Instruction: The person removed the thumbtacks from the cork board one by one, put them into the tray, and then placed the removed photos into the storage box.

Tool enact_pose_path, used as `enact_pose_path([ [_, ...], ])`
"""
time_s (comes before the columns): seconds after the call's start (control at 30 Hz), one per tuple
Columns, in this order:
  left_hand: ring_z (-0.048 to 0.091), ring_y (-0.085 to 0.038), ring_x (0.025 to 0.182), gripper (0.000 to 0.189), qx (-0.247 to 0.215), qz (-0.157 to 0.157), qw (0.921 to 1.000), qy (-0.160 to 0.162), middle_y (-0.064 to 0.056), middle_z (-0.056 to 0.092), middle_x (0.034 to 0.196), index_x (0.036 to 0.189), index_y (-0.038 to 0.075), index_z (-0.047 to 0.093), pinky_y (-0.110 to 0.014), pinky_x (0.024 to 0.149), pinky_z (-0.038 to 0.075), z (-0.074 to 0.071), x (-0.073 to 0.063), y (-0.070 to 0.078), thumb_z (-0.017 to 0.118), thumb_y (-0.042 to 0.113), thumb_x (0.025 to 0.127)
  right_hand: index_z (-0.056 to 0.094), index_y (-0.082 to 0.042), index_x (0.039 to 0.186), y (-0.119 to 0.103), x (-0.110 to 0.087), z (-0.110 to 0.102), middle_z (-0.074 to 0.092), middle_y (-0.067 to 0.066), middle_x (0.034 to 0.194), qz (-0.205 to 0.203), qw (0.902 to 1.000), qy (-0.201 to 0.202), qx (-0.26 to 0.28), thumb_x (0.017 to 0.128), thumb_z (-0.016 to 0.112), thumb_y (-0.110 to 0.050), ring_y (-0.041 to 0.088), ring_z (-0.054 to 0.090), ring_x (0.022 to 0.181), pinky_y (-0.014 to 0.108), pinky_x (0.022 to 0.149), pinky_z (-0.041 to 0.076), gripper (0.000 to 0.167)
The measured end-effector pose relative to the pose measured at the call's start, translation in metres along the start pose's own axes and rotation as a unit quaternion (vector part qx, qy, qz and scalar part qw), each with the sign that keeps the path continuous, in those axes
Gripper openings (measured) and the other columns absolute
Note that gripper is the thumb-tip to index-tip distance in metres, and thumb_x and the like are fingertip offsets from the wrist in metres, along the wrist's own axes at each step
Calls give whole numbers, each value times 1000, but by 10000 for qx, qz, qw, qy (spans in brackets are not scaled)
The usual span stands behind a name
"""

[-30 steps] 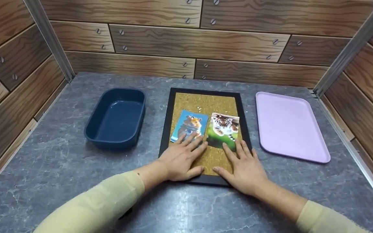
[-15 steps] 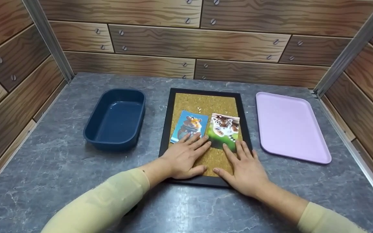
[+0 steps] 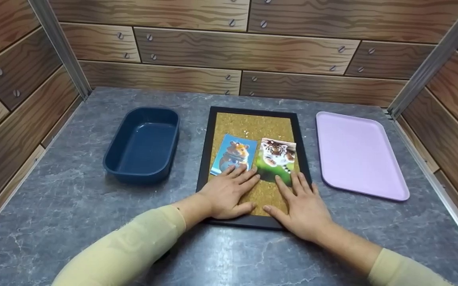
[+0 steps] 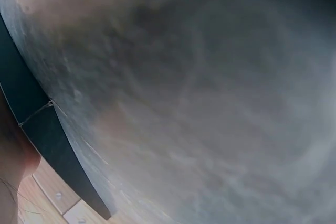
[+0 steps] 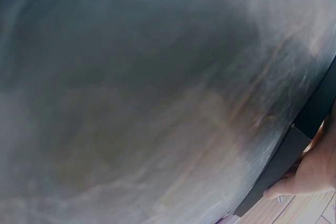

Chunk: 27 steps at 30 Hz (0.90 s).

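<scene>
A black-framed cork board lies flat on the table, with two picture cards on it. On the left is the hamster card with a blue background; the tiger card lies just right of it. My left hand rests palm down on the board's lower left, fingertips at the hamster card's bottom edge. Spread over the lower right corner, my right hand touches the bottom of the tiger card with its fingertips. In the right wrist view the frame's black edge shows beside the hand; the left wrist view is mostly blurred tabletop.
A deep dark blue bin stands left of the board. To the right lies a flat lilac tray. Wood-patterned walls close off the back and both sides of the grey marbled table.
My left hand has slid slightly right and back toward me, showing more of the hamster card. The right hand and both cards stay in place on the board.
</scene>
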<state>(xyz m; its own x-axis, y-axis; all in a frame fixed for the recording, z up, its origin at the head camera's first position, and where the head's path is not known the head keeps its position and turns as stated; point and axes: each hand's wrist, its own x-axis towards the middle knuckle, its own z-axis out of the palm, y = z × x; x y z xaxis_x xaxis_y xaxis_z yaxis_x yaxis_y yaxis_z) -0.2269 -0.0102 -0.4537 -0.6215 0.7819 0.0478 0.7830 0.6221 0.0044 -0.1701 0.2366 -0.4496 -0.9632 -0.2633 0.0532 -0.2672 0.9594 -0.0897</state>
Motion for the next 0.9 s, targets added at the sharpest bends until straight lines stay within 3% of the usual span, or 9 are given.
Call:
enact_pose_path([
  [0.53, 14, -28, 152, 78, -77, 1, 10000, 12, -4, 16, 165, 159, 17, 17, -46, 123, 17, 0, -2, -2, 23, 66, 98, 29, -20, 156, 7, 2, -12, 22, 23, 160, -262, 9992, 4, 294, 87, 42, -78, 43, 23, 147, 63, 115, 24, 91],
  [0.73, 15, -29, 152, 78, -26, 27, 10000, 27, -5, 16, 165, 159, 17, 18, -47, 123, 17, 0, -1, -2, 23, 66, 98, 26, -23, 157, 15, 3, -21, 21, 23, 160, -234, 9978, -38, 621, 87, 45, -76, 47, 34, 140, 65, 105, 37, 90],
  [0.9, 14, -28, 152, 79, -3, 33, 10000, 19, -5, 15, 165, 159, 16, 18, -46, 123, 16, 0, 0, -1, 23, 66, 98, 26, -23, 157, 25, 9, -32, 22, 22, 160, -248, 9963, 115, 811, 88, 48, -73, 47, 38, 138, 65, 102, 41, 88],
])
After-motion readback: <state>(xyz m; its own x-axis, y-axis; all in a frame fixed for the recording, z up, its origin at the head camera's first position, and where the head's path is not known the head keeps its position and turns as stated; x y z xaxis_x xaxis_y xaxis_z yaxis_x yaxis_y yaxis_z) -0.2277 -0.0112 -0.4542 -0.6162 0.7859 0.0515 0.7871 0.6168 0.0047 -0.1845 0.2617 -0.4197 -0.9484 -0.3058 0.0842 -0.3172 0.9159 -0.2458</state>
